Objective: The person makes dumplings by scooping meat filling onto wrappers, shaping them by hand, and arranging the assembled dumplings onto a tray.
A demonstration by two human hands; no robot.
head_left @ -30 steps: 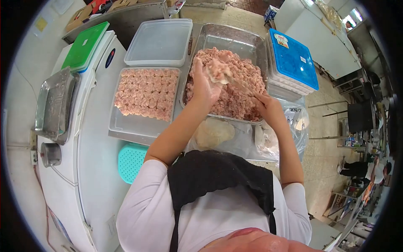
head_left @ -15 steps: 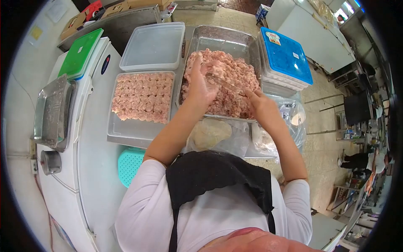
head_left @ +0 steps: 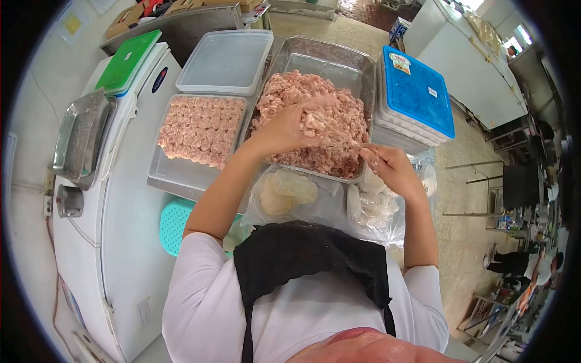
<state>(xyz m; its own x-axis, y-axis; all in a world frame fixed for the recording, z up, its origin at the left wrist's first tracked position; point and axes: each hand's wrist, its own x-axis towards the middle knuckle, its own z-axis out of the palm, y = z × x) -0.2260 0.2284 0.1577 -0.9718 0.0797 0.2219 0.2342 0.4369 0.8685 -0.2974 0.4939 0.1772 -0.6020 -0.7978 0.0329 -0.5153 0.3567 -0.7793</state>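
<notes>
A deep metal tray (head_left: 331, 49) holds a heap of pink minced meat (head_left: 290, 88). Over it, my left hand (head_left: 284, 130) is cupped around a lump of minced meat (head_left: 315, 123). At the tray's near right corner, my right hand (head_left: 392, 169) grips a narrow flat-bladed tool (head_left: 348, 144) smeared with meat, its blade pointing at the left hand. Whether a wrapper lies under the lump is hidden. Pale round dough wrappers (head_left: 287, 190) lie on plastic nearer my body. Left of the tray, rows of filled dumplings (head_left: 203, 127) sit in a shallow container.
A clear-lidded container (head_left: 224, 63) stands behind the dumplings, and blue-lidded containers (head_left: 417, 91) are stacked right of the tray. Plastic bags (head_left: 378, 209) lie at near right. A teal perforated basket (head_left: 177, 225) is below the table edge. Another person (head_left: 520, 266) is far right.
My left hand has turned from fingers up to a sideways cup, lower over the tray. My right hand has moved slightly right and down with the tool. The view has shifted a little.
</notes>
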